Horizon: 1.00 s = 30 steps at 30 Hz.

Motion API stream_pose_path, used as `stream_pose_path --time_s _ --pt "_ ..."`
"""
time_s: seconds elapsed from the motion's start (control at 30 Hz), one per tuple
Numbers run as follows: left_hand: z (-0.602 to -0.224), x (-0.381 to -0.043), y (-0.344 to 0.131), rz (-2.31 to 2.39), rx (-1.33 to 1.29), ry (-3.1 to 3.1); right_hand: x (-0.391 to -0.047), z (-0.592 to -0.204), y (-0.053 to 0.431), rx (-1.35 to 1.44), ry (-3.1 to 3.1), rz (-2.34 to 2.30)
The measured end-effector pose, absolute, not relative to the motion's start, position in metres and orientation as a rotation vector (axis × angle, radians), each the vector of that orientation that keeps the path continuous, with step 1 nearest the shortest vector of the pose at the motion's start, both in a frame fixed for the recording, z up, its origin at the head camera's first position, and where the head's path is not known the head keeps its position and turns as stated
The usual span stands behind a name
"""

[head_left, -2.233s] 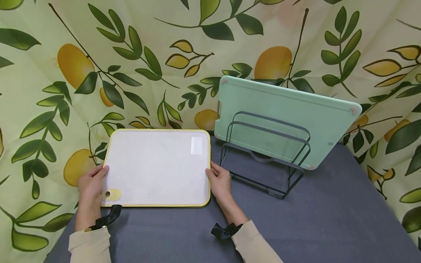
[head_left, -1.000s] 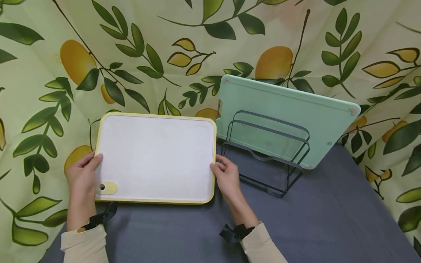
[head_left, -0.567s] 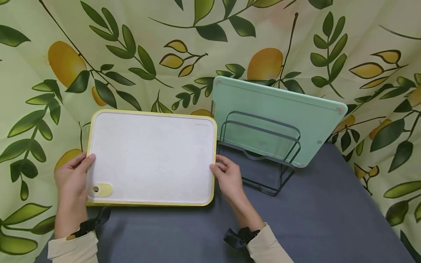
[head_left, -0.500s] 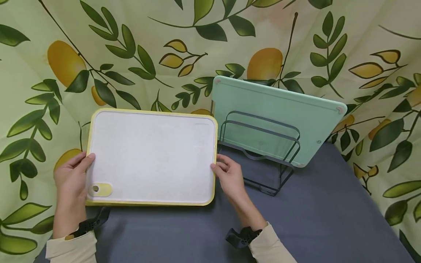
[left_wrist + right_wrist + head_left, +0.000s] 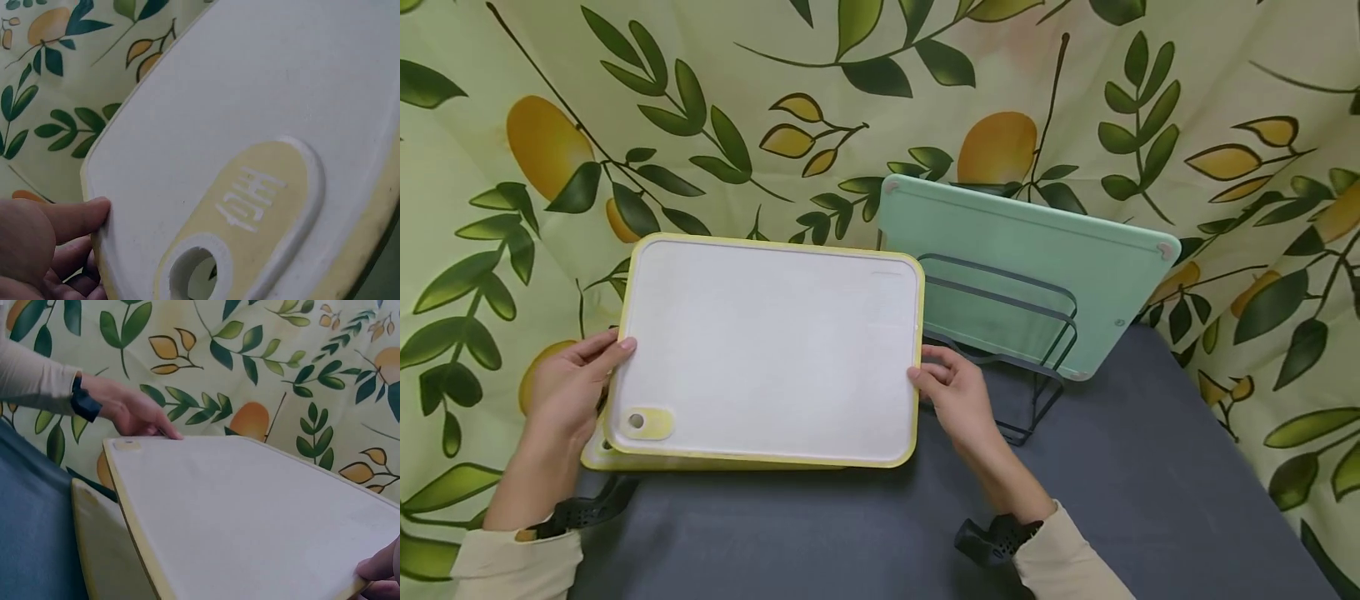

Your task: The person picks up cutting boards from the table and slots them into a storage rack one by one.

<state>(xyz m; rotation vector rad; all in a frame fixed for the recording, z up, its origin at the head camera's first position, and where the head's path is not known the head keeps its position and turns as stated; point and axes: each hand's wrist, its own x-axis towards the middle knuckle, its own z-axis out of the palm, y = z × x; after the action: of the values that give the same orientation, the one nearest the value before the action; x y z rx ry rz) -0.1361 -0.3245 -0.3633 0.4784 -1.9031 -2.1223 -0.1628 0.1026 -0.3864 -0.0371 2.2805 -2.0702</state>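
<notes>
A white cutting board with a yellow rim [image 5: 767, 350] is raised and tilted in front of me. My left hand [image 5: 568, 387] pinches its left edge, thumb on the white face and the other fingers behind. At the right edge, my right hand [image 5: 958, 396] grips it the same way. A yellow tab with a hanging hole [image 5: 269, 181] fills the lower left corner in the left wrist view. Under the raised board lies a second yellow-rimmed board [image 5: 109, 550], mostly hidden in the head view. A gap shows between the two boards.
Right of the held board stands a dark wire rack [image 5: 1070, 319], its left part covered by that board. A mint green cutting board [image 5: 1022, 242] leans in the rack's rear. Dark grey cloth [image 5: 1150, 467] covers the table; a leaf-and-fruit curtain [image 5: 820, 50] hangs behind.
Both hands have lifted the white board off the one beneath and carried it right, toward the rack. The lower board's left corner now shows. The head view has shifted slightly.
</notes>
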Motion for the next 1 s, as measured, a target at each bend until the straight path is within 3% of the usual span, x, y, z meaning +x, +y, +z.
stream_pose_path --time_s 1.0 --pt "-0.318 -0.168 -0.285 -1.771 0.149 -2.465 -0.162 -0.331 0.173 -0.187 2.589 -1.724"
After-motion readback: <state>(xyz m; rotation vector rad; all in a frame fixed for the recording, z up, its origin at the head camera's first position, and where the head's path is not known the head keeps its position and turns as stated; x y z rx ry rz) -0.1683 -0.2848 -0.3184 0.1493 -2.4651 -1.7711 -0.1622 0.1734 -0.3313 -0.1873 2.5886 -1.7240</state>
